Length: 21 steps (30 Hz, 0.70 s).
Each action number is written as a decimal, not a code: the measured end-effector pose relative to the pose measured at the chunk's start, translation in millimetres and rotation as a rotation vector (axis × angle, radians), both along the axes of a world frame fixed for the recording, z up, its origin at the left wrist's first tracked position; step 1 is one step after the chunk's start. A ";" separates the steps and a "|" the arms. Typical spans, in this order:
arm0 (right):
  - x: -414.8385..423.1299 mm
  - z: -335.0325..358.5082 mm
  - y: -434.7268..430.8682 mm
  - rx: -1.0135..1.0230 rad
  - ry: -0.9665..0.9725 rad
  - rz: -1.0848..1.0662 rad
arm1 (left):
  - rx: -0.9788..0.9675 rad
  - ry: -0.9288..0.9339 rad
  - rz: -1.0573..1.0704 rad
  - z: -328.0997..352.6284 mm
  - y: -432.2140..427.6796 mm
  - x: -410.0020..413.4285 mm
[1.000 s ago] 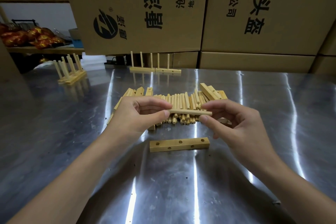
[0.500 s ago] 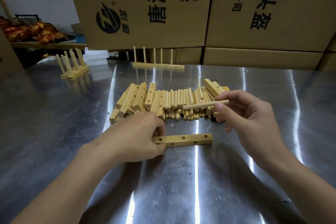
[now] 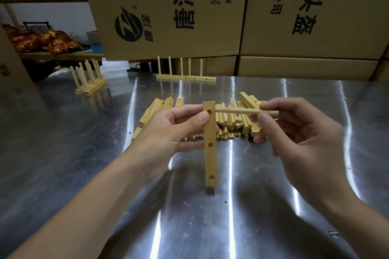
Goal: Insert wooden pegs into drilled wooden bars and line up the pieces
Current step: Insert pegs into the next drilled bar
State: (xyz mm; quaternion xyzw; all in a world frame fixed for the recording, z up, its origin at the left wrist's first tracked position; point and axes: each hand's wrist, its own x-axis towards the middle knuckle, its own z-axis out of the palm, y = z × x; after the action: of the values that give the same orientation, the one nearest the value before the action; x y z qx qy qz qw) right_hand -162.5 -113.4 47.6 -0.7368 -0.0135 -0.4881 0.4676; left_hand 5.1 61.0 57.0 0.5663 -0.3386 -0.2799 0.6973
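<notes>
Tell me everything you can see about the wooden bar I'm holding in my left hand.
The bar is pale plain wood, long and square-edged, with three round holes facing the camera. It stands upright, lower end at or just above the metal table. The left hand pinches its upper part, thumb beside the top hole. A peg in the right hand reaches its right edge there.

I hold one drilled bar [image 3: 210, 160], three holes visible, and one peg [image 3: 235, 110]. At 12 o'clock: two pegged bars [image 3: 172, 77], end to end, carrying five upright pegs [image 3: 169, 65] in total. At 10 o'clock: one further pegged group [image 3: 90, 88], count indeterminate. Loose pile [image 3: 231, 124], 12 o'clock: uncountable.
</notes>
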 end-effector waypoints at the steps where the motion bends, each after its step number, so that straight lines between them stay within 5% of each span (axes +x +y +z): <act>1: -0.7 0.7 1.3 -0.018 -0.004 -0.005 | -0.006 0.009 -0.007 0.5 0.3 -0.5; 13: -6.1 4.7 6.4 -0.351 0.030 -0.217 | -0.013 0.027 0.032 1.4 0.3 1.9; 21: -5.3 5.0 8.6 -0.278 0.120 -0.250 | 0.009 -0.095 0.130 -3.1 -1.5 1.4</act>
State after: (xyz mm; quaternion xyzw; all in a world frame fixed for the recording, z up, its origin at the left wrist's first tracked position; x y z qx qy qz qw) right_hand -167.8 -104.8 52.6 -0.8181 0.0388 -0.4910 0.2970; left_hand 6.5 59.6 53.9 0.6029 -0.3325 -0.2083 0.6946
